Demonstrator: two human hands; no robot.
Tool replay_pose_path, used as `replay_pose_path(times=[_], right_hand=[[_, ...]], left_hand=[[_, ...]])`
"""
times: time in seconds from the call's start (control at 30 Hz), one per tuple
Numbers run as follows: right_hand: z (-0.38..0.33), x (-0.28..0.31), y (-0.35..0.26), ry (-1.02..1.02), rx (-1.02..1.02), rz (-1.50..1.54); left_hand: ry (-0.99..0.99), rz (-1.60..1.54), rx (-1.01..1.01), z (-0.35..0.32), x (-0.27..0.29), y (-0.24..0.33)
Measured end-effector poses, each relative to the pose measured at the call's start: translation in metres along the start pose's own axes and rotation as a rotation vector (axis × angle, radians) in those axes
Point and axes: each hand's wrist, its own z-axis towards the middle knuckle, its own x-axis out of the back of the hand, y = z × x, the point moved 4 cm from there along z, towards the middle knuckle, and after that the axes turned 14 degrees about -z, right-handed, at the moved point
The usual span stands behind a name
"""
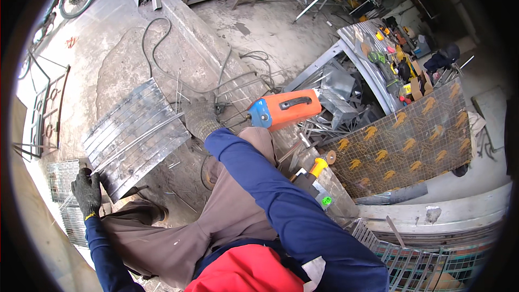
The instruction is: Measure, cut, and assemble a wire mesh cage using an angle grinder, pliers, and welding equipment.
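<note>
A ribbed metal sheet (pixel 135 148) lies tilted in front of me at the left, with thin metal rods (pixel 141 135) lengthwise across its top. My left hand (pixel 86 192), in a dark knit glove, is closed at the rods' left end, beside the sheet's edge. At the opposite end, my right hand (pixel 201 119) wears a grey glove and reaches down next to the sheet's right edge. Its fingers blend into the grey floor, so their grip is hard to make out. Just right of that hand stands an orange and blue machine (pixel 284 109) with a black handle, probably a welder.
Cables (pixel 154 48) loop over the concrete floor ahead. Wire grids (pixel 64 176) lie at far left. A tool-covered metal table (pixel 378 70) stands at right, near a patterned board (pixel 405 146). A yellow-handled tool (pixel 318 167) lies beside my leg; more wire mesh (pixel 411 259) is at lower right.
</note>
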Motion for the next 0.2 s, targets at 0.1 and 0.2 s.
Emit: replay_pose_path(times=[0.1, 0.2], right_hand=[[0.003, 0.014, -0.008, 0.074, 0.031, 0.048], [0.013, -0.012, -0.016, 0.280, 0.001, 0.010]], left_hand=[[0.004, -0.094, 0.035, -0.008, 0.019, 0.013], [-0.056, -0.088, -0.024, 0.008, 0.008, 0.000]])
